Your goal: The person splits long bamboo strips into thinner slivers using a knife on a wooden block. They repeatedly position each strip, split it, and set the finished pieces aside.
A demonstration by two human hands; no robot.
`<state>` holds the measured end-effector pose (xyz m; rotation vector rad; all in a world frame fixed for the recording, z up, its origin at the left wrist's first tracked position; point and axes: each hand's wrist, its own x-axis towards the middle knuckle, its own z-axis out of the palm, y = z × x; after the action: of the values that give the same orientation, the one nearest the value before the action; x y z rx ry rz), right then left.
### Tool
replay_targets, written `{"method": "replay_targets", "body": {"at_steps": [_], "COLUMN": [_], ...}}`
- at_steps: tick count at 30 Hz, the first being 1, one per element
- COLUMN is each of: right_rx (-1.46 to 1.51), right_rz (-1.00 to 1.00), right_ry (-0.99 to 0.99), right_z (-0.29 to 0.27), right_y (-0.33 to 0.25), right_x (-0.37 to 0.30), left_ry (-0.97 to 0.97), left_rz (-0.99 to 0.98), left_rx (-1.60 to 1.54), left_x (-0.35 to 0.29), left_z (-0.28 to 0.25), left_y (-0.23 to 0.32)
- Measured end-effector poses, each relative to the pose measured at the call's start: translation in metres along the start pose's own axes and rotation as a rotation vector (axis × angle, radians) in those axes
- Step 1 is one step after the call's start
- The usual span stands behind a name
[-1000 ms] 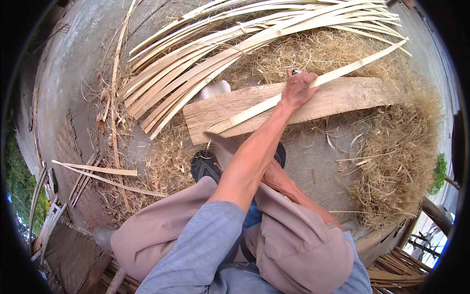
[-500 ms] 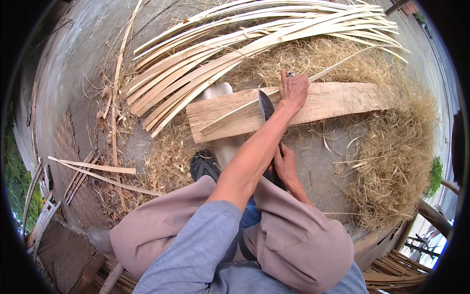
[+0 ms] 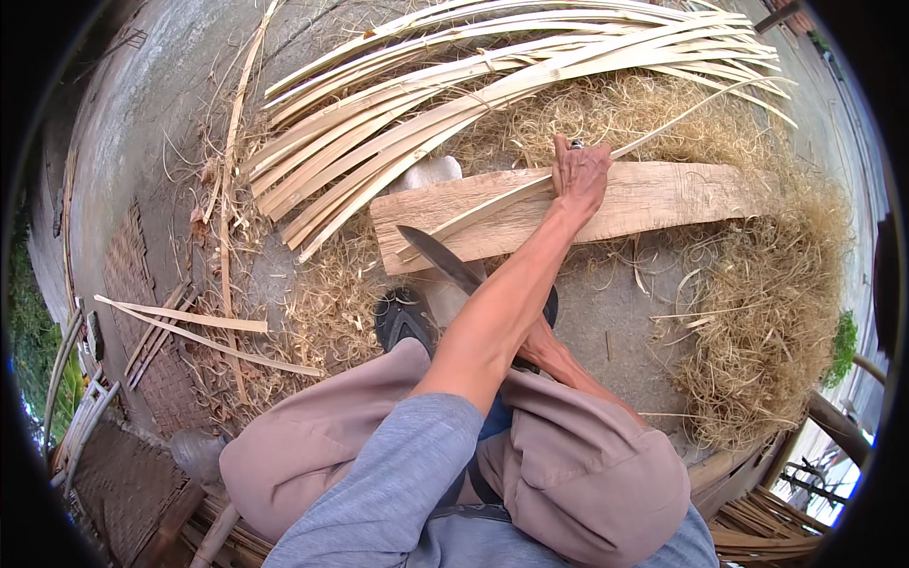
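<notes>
My left hand (image 3: 580, 176) is closed round a thin pale bamboo strip (image 3: 492, 205), pressing it down on a wide wooden board (image 3: 653, 201). The strip slants over the board's left part, and its far end bends up to the right beyond my hand. Beneath my left forearm, my right hand (image 3: 538, 343) is mostly hidden, wrapped round the handle of a large dark-bladed knife (image 3: 437, 257). The blade points up and left, across the board's lower left edge near the strip's near end. Whether the edge touches the strip I cannot tell.
Long split strips (image 3: 379, 156) lie fanned out beyond the board. Curly shavings (image 3: 757, 322) are heaped to the right and around the board. A few loose strips (image 3: 208, 324) lie at the left by a woven mat (image 3: 133, 275). My sandalled foot (image 3: 402, 320) is just below the board.
The knife has swung left and down, from beside my left hand to the board's left end, with my right hand drawn under the forearm. My left hand keeps holding the strip.
</notes>
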<state>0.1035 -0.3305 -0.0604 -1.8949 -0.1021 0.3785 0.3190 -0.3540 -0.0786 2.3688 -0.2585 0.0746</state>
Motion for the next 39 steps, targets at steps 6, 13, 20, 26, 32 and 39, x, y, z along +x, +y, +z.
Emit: {"method": "replay_targets", "body": {"at_steps": [6, 13, 20, 26, 32, 39], "right_rx": [0.124, 0.119, -0.023, 0.144, -0.041, 0.212], "right_rz": [0.168, 0.252, 0.002, 0.398, 0.191, 0.459], "right_ry": [-0.044, -0.059, 0.087, 0.108, 0.127, -0.018], "right_z": [-0.013, -0.024, 0.001, -0.032, -0.025, -0.027], "right_y": [-0.004, -0.003, -0.022, -0.004, 0.005, -0.008], "right_x": [0.007, 0.009, -0.006, -0.002, -0.009, -0.003], "left_ry": [-0.101, -0.003, -0.017, -0.004, -0.308, -0.335], "left_rz": [-0.032, 0.077, 0.085, 0.063, -0.168, -0.100], "left_rx": [-0.023, -0.026, 0.020, -0.085, -0.450, -0.390], "left_x": [0.001, 0.002, 0.011, 0.013, 0.029, 0.028], "left_z": [-0.008, 0.006, 0.000, -0.001, -0.019, -0.026], "left_y": [0.010, -0.001, -0.011, -0.032, -0.032, -0.037]}}
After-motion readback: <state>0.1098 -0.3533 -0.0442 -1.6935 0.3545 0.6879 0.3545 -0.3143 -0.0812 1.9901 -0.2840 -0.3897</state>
